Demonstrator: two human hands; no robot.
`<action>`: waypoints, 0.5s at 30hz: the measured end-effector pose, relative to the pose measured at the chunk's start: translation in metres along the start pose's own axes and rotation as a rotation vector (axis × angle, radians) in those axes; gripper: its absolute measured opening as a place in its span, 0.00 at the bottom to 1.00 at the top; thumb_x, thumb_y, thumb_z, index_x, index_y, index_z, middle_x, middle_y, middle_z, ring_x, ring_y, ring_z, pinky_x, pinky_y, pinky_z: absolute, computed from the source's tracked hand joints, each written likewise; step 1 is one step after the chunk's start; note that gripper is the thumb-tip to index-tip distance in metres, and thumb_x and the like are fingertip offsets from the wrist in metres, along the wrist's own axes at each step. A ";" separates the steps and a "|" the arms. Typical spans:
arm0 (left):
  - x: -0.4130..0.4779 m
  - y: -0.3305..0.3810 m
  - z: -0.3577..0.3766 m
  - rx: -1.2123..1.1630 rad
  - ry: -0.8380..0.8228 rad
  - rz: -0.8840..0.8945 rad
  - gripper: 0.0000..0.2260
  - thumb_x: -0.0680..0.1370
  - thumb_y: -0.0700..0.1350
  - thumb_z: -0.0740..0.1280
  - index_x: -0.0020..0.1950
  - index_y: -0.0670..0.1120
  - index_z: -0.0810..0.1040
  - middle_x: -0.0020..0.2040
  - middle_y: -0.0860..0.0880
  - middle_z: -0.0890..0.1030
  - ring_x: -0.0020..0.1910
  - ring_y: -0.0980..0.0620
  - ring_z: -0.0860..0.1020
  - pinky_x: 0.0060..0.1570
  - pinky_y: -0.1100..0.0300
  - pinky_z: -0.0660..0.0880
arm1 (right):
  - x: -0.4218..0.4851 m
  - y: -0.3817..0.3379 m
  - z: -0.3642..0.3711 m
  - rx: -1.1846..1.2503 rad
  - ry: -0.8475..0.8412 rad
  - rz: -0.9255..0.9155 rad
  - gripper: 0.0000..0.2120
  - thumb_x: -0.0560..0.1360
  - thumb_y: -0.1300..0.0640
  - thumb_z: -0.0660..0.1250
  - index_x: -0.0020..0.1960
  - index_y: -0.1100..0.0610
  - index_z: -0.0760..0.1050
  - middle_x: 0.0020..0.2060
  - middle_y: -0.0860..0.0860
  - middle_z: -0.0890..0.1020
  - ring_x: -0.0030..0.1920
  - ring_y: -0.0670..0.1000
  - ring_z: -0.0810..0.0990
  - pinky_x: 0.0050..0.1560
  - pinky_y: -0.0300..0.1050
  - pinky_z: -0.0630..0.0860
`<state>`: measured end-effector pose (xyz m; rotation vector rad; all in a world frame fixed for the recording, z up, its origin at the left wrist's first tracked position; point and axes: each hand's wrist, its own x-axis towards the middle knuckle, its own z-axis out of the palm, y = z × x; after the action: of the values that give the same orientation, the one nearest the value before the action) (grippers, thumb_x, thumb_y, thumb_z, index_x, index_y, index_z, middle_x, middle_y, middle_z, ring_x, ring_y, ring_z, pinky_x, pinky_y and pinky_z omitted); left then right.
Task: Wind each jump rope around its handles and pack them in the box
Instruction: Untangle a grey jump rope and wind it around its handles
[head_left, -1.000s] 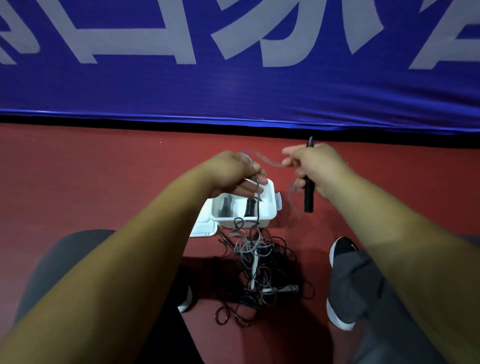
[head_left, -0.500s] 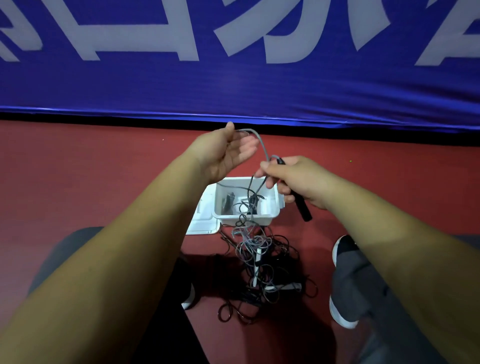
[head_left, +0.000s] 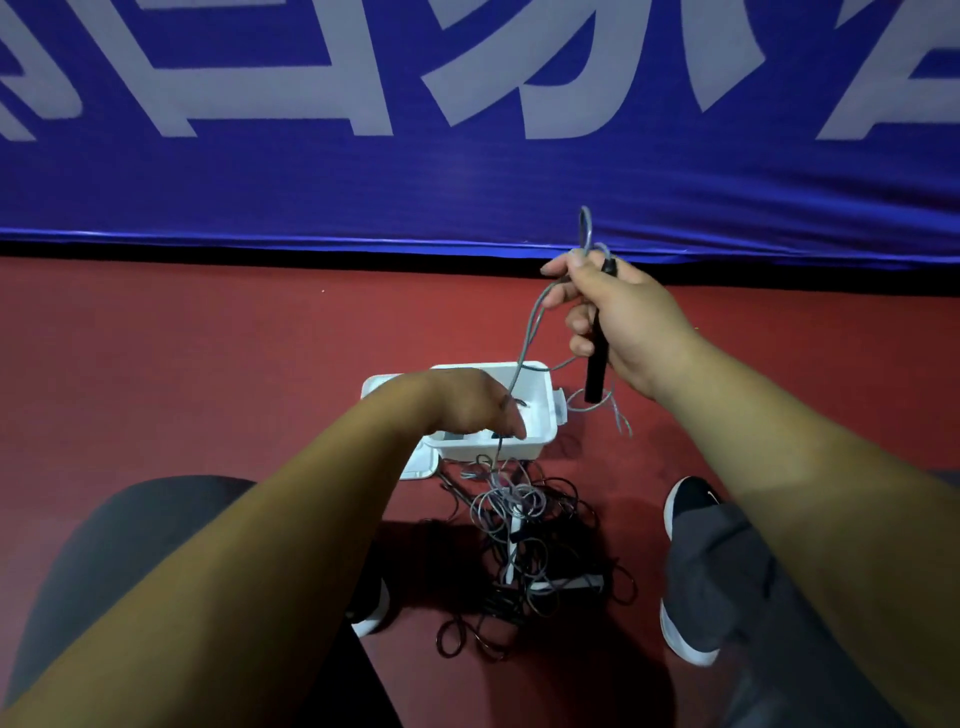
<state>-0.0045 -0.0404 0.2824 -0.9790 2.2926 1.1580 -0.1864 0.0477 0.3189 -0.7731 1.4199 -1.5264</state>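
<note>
One grey rope (head_left: 531, 322) is partly wound, I think. The right hand (head_left: 623, 322), right of the middle, grips the black handle (head_left: 596, 379), and a loop pokes up. The left hand (head_left: 467, 405), in the middle, seems to pinch the rope over the white box (head_left: 530, 449). Next, it should feed more rope up. The hand hides most of the box's inside. More ropes (head_left: 519, 540) lie tangled just below.

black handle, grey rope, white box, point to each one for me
black handle (head_left: 595, 374): head view, its bare lower end
grey rope (head_left: 529, 332): head view, the slanting stretch above the box
white box (head_left: 546, 410): head view, its right wall
</note>
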 end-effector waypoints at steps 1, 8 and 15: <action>0.001 -0.001 0.000 0.000 0.019 0.009 0.10 0.83 0.46 0.67 0.59 0.53 0.87 0.59 0.58 0.85 0.58 0.56 0.81 0.60 0.60 0.76 | 0.001 0.000 -0.001 -0.005 0.039 -0.008 0.12 0.87 0.49 0.63 0.58 0.54 0.83 0.43 0.54 0.84 0.30 0.48 0.69 0.28 0.43 0.66; 0.000 0.005 -0.014 -0.520 0.114 0.077 0.11 0.88 0.44 0.61 0.60 0.40 0.81 0.56 0.42 0.87 0.50 0.47 0.85 0.49 0.56 0.82 | 0.009 0.021 -0.011 -0.206 0.259 0.324 0.11 0.88 0.53 0.60 0.53 0.59 0.76 0.38 0.58 0.78 0.25 0.50 0.68 0.29 0.46 0.67; -0.009 0.022 -0.030 -0.994 0.205 0.194 0.11 0.87 0.44 0.63 0.58 0.38 0.79 0.52 0.42 0.87 0.43 0.50 0.87 0.45 0.61 0.85 | -0.006 0.040 -0.005 -0.370 0.036 0.548 0.07 0.77 0.68 0.60 0.52 0.61 0.73 0.36 0.56 0.73 0.27 0.49 0.66 0.25 0.40 0.64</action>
<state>-0.0160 -0.0522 0.3175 -1.2254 1.9226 2.4838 -0.1805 0.0568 0.2798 -0.5044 1.7873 -0.8741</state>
